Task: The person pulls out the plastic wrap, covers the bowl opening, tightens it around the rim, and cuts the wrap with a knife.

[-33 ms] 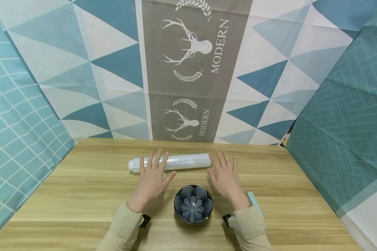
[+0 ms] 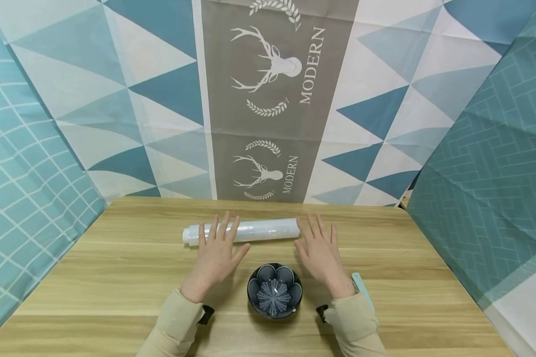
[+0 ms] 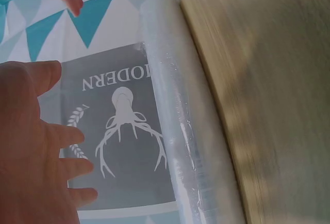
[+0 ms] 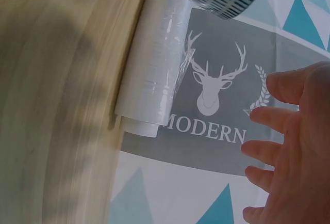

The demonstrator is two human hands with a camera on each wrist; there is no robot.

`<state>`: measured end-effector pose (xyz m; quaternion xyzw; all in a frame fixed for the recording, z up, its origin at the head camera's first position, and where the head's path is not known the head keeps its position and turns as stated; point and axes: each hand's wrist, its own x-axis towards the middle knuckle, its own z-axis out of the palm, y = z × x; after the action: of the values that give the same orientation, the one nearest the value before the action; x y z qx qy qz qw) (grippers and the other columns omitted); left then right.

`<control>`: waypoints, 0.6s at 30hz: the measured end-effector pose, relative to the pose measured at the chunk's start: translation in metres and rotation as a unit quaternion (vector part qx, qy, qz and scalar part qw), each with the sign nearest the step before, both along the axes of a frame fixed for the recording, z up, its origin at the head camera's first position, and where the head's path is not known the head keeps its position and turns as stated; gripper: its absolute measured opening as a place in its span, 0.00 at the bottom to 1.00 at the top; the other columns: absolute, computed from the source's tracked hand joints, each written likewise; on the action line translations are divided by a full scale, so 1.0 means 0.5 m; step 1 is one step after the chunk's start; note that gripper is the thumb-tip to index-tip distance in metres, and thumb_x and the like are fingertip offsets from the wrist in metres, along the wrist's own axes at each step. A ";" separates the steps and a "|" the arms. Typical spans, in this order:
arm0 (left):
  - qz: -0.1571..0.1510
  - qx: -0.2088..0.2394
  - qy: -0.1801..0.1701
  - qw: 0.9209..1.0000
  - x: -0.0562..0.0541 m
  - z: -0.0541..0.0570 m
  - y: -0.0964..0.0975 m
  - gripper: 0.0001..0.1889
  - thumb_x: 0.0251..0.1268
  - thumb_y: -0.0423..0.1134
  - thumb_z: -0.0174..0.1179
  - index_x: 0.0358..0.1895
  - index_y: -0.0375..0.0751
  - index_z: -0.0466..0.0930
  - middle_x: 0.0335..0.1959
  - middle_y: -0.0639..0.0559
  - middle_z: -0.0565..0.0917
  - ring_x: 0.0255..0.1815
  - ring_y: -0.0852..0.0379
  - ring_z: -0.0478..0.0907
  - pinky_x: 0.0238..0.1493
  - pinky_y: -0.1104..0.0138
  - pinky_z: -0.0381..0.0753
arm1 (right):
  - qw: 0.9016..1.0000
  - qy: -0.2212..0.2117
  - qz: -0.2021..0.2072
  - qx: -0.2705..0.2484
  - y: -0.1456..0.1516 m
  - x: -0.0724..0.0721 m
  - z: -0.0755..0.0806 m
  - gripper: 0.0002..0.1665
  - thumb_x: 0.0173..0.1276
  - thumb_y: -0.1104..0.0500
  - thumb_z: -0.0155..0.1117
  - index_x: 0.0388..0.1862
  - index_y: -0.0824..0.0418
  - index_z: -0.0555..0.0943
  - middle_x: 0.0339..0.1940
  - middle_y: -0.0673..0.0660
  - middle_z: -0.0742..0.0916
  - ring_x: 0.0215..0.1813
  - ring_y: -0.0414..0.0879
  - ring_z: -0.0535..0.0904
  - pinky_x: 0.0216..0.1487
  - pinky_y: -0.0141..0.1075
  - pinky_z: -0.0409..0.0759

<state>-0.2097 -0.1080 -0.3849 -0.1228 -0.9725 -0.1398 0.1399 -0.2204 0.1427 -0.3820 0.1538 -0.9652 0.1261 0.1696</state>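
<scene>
A dark blue bowl [image 2: 274,292] with a petal pattern stands on the wooden table between both forearms. Behind it lies a roll of clear plastic wrap [image 2: 263,230], running left to right. My left hand [image 2: 216,260] is spread palm down, its fingers over the roll's left part in the head view. On the other side my right hand [image 2: 320,253] is spread too, its fingertips by the roll's right end. Both wrist views show the roll [image 3: 180,110] apart from the fingers. Neither hand holds anything. Beside the right wrist lies a light teal tool [image 2: 363,290], partly hidden by the sleeve.
The wooden table [image 2: 116,277] reaches back to a patterned cloth wall [image 2: 268,124] with deer prints. Teal tiled cloths hang at the left [image 2: 22,163] and right [image 2: 487,183] sides.
</scene>
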 end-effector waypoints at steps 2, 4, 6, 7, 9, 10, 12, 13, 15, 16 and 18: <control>0.000 -0.002 -0.001 1.000 -0.001 0.000 -0.001 0.38 0.64 0.65 0.34 0.71 0.45 0.48 0.72 0.45 0.42 0.72 0.40 0.36 0.66 0.47 0.21 | 1.000 0.001 0.000 0.002 -0.001 -0.001 -0.001 0.31 0.69 0.49 0.49 0.69 0.53 0.60 0.73 0.58 0.56 0.73 0.56 0.45 0.68 0.59 0.35; 0.000 -0.003 0.001 1.000 -0.001 0.000 -0.002 0.38 0.64 0.65 0.34 0.71 0.45 0.47 0.72 0.45 0.42 0.72 0.40 0.36 0.66 0.47 0.21 | 1.000 0.002 0.002 -0.001 -0.003 -0.002 -0.003 0.31 0.68 0.49 0.49 0.69 0.53 0.60 0.73 0.57 0.56 0.73 0.55 0.46 0.68 0.58 0.35; 0.000 -0.002 0.001 1.000 -0.002 0.000 -0.004 0.38 0.64 0.64 0.36 0.71 0.45 0.48 0.72 0.45 0.42 0.72 0.40 0.36 0.66 0.46 0.23 | 1.000 0.001 0.001 0.002 -0.003 -0.002 -0.005 0.31 0.68 0.49 0.49 0.69 0.53 0.60 0.73 0.57 0.56 0.73 0.55 0.46 0.68 0.58 0.35; 0.001 -0.001 0.002 1.000 -0.001 0.000 -0.005 0.38 0.64 0.64 0.37 0.71 0.44 0.48 0.72 0.44 0.43 0.72 0.40 0.37 0.66 0.46 0.23 | 1.000 0.001 0.001 0.004 -0.004 -0.003 -0.007 0.31 0.69 0.49 0.49 0.69 0.54 0.60 0.73 0.57 0.56 0.73 0.56 0.46 0.68 0.58 0.35; 0.002 0.002 0.001 1.000 -0.001 0.000 -0.007 0.37 0.64 0.62 0.40 0.71 0.44 0.49 0.72 0.44 0.44 0.72 0.39 0.37 0.67 0.45 0.25 | 1.000 -0.004 0.003 0.003 -0.005 -0.002 -0.008 0.31 0.68 0.49 0.49 0.69 0.54 0.60 0.72 0.58 0.57 0.73 0.55 0.47 0.68 0.58 0.35; 0.003 0.002 -0.001 1.000 -0.002 -0.001 -0.009 0.37 0.64 0.61 0.42 0.71 0.44 0.49 0.72 0.44 0.44 0.72 0.39 0.38 0.67 0.45 0.25 | 1.000 -0.006 0.003 0.004 -0.006 -0.002 -0.010 0.31 0.69 0.49 0.49 0.69 0.54 0.60 0.72 0.58 0.57 0.73 0.55 0.47 0.68 0.58 0.35; 0.003 0.002 0.000 1.000 -0.003 -0.002 -0.011 0.37 0.63 0.59 0.46 0.70 0.43 0.51 0.72 0.43 0.46 0.72 0.38 0.39 0.67 0.44 0.28 | 1.000 -0.011 0.007 0.003 -0.006 -0.003 -0.014 0.30 0.69 0.50 0.49 0.69 0.54 0.60 0.72 0.58 0.58 0.73 0.55 0.48 0.69 0.58 0.36; 0.003 0.002 0.000 1.000 -0.005 -0.004 -0.013 0.38 0.62 0.59 0.48 0.70 0.42 0.52 0.72 0.42 0.47 0.72 0.38 0.40 0.67 0.44 0.29 | 1.000 -0.013 0.010 0.003 -0.006 -0.004 -0.015 0.30 0.69 0.50 0.49 0.69 0.54 0.61 0.72 0.58 0.59 0.73 0.55 0.49 0.69 0.58 0.37; 0.000 0.002 0.005 1.000 -0.009 -0.007 -0.017 0.38 0.60 0.57 0.52 0.69 0.40 0.55 0.71 0.41 0.50 0.71 0.37 0.43 0.67 0.43 0.31 | 1.000 -0.015 0.015 0.003 -0.006 -0.008 -0.018 0.30 0.69 0.50 0.49 0.69 0.54 0.61 0.71 0.59 0.60 0.72 0.56 0.50 0.69 0.58 0.38; -0.002 0.001 0.008 1.000 -0.011 -0.008 -0.019 0.38 0.59 0.55 0.55 0.68 0.40 0.56 0.71 0.40 0.51 0.71 0.37 0.45 0.67 0.43 0.33 | 1.000 -0.015 0.018 0.004 -0.005 -0.012 -0.019 0.30 0.69 0.50 0.50 0.69 0.54 0.61 0.71 0.59 0.61 0.72 0.56 0.51 0.69 0.58 0.38; -0.006 0.004 0.014 1.000 -0.016 -0.012 -0.023 0.38 0.56 0.53 0.58 0.67 0.39 0.58 0.70 0.40 0.54 0.70 0.37 0.48 0.67 0.43 0.37 | 1.000 -0.015 0.024 0.004 -0.003 -0.021 -0.021 0.30 0.68 0.51 0.50 0.68 0.54 0.62 0.70 0.60 0.62 0.72 0.56 0.52 0.69 0.58 0.40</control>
<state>-0.2175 -0.1196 -0.3908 -0.1296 -0.9692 -0.1424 0.1535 -0.2310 0.1411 -0.3927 0.1754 -0.9641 0.1289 0.1518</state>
